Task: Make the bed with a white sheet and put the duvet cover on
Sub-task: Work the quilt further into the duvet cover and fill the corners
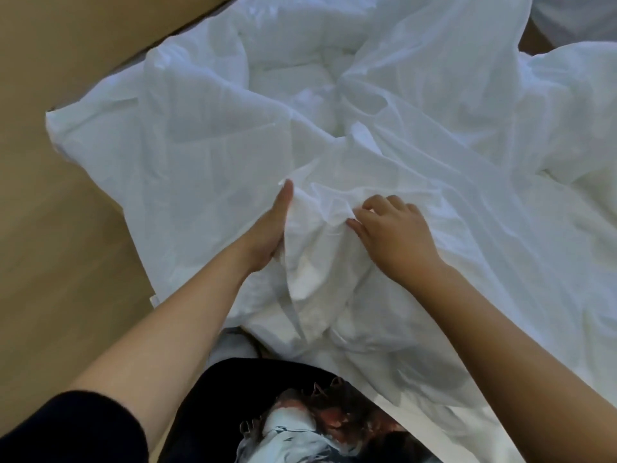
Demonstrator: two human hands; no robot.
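Observation:
A thin white duvet cover [187, 155] lies rumpled across the bed, one corner hanging over the left edge. Thicker white duvet filling [300, 81] shows in a hollow at the top middle. My left hand [272, 228] lies edge-on against a raised fold of the cover, thumb on top, fingers hidden in the cloth. My right hand [394, 235] rests on the same bunched fold, fingertips pinching the fabric near its hem. A narrow white tie strip [288, 305] hangs below the fold.
Tan wooden floor [60, 248] runs along the left of the bed. Another white bundle [581, 18] lies at the top right corner. My dark printed shirt [300, 419] fills the bottom middle, close against the bed edge.

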